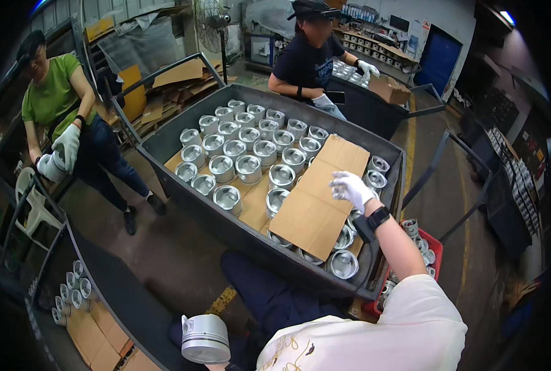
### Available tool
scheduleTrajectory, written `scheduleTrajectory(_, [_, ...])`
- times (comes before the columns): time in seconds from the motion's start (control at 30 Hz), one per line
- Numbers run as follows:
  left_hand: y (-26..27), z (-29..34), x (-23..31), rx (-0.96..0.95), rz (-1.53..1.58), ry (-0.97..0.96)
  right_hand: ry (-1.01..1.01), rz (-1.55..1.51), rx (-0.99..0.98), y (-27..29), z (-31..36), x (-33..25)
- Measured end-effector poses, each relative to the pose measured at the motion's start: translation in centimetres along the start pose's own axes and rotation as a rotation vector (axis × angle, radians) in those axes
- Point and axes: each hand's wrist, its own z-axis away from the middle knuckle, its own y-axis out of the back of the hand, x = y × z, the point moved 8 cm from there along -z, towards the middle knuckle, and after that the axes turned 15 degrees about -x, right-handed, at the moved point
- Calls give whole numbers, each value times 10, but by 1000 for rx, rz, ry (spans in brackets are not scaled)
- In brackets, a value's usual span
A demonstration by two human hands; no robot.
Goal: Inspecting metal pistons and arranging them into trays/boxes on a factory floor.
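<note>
A silvery metal piston is at the lower edge, held by my left hand, whose fingers are hidden behind it; only the wrist shows below. My right hand, in a white glove with a dark watch at the wrist, is stretched over a flat brown cardboard sheet. Its fingers are apart and nothing is in them; whether they touch the cardboard I cannot tell. The sheet lies across several upright pistons in a large grey metal cart. More pistons stand in rows to the left of the sheet.
Another cart with pistons and cardboard is at the lower left. A red crate of pistons stands beyond the big cart's right side. One co-worker at the left holds a piston; another stands behind the cart beside a cardboard box.
</note>
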Motion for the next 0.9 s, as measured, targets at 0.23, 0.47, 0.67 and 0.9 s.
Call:
scheduleTrajectory(0.23, [-3,18,10,20,-111,-37,-266,917,-245,-113,43,26])
scheduleTrajectory(0.47, [-13,12,9,597,380,93,-20,1297,-142,-135,59,-25])
scheduleTrajectory(0.67, [-17,1,-1,525,495,174,228,1097,479,-8,32,-86])
scheduleTrajectory(0.9, [-27,-9,-5,450,617,247,-81,1281,311,63,-51,-51])
